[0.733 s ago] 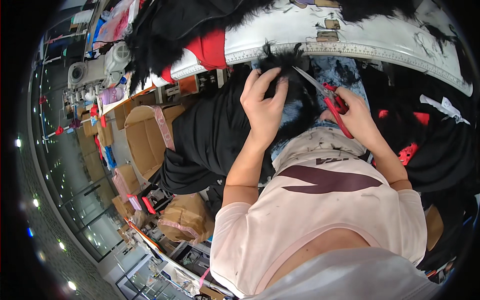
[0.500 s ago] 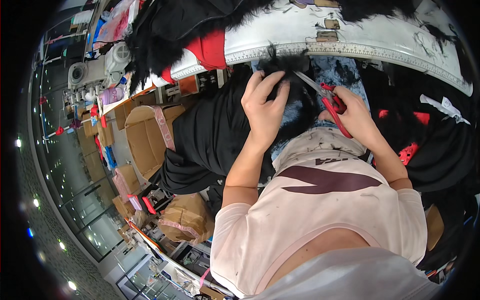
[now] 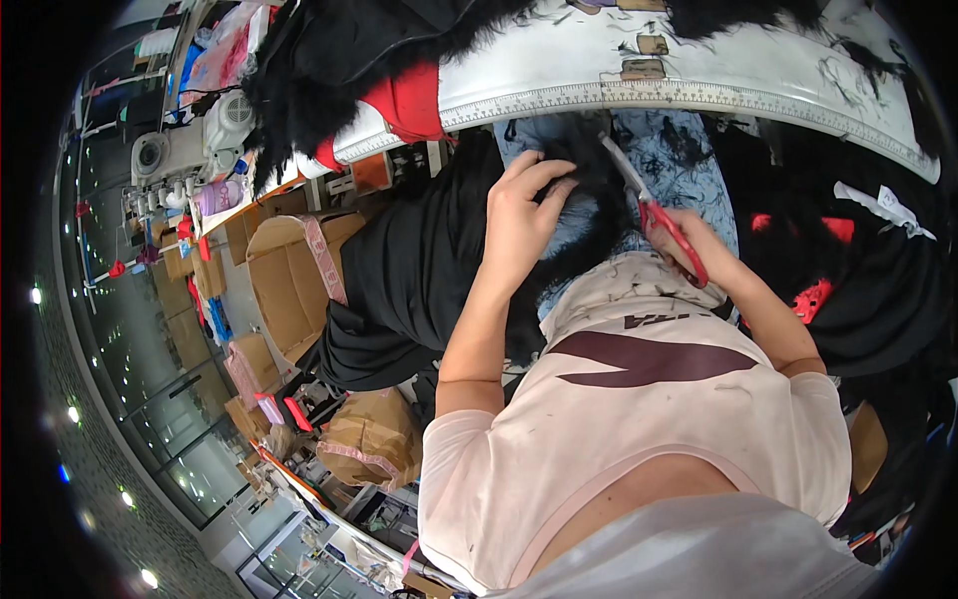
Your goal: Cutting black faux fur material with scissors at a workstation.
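Note:
In my right hand (image 3: pixel 689 245) is a pair of scissors with red handles (image 3: pixel 679 237), fingers wrapped round the grips. Its metal blades point away from me and look nearly closed, with their tip against black fur (image 3: pixel 591 205). That fuzzy strip lies over my lap, on blue cloth (image 3: pixel 664 150) strewn with loose black hairs. My left hand (image 3: pixel 521 215) is left of the blades, fingers curled and pinched at the fur's left side. Exactly what sits between those fingertips is partly hidden.
Beyond my lap runs a white table edge with a measuring scale (image 3: pixel 639 97). Black fur-trimmed fabric (image 3: pixel 369 50) and a red piece (image 3: pixel 411 105) lie over it. Black cloth (image 3: pixel 419 260) drapes to my left beside an open cardboard box (image 3: pixel 289 270). A machine (image 3: pixel 180 150) stands farther left.
The scissors have swung to point more straight away, and my right hand has dropped slightly nearer me. My left hand has lowered a little, and the fur tuft raised at the table edge has come down.

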`<control>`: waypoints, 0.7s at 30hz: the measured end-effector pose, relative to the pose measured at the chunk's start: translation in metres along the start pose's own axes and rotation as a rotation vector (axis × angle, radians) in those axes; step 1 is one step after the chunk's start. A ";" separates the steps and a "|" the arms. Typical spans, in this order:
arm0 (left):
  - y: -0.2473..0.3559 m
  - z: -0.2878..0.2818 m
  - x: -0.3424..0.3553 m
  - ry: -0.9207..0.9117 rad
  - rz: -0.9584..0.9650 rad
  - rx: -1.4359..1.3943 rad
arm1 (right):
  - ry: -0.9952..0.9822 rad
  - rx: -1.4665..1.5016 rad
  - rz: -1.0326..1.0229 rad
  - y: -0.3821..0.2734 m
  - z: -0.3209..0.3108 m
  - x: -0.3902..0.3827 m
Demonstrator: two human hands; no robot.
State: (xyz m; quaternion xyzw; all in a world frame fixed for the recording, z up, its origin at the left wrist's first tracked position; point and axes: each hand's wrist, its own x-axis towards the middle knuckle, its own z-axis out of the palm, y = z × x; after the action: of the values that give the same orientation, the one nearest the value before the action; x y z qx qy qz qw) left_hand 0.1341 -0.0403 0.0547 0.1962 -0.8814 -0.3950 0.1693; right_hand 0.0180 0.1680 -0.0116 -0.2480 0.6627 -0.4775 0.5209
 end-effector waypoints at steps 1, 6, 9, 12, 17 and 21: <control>-0.001 -0.001 0.000 -0.001 0.000 0.000 | -0.086 0.182 0.108 0.007 -0.004 0.002; -0.024 -0.010 -0.007 -0.119 -0.236 -0.324 | -0.032 -0.172 0.079 -0.018 -0.012 -0.003; -0.025 -0.012 -0.008 -0.275 -0.359 -0.615 | 0.209 0.094 0.026 -0.030 -0.012 -0.005; -0.004 -0.004 0.000 -0.381 -0.472 -0.932 | 0.349 0.422 -0.201 -0.053 -0.002 0.008; -0.002 0.008 0.001 -0.436 -0.392 -0.760 | 0.350 0.340 -0.398 -0.068 0.006 0.020; -0.005 0.006 0.001 -0.456 -0.413 -0.770 | 0.213 0.505 -0.307 -0.054 0.012 0.020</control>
State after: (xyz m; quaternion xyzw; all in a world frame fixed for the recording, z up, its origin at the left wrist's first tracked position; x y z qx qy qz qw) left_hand 0.1312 -0.0400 0.0468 0.1985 -0.6289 -0.7501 -0.0494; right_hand 0.0131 0.1238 0.0276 -0.1565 0.5287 -0.7233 0.4156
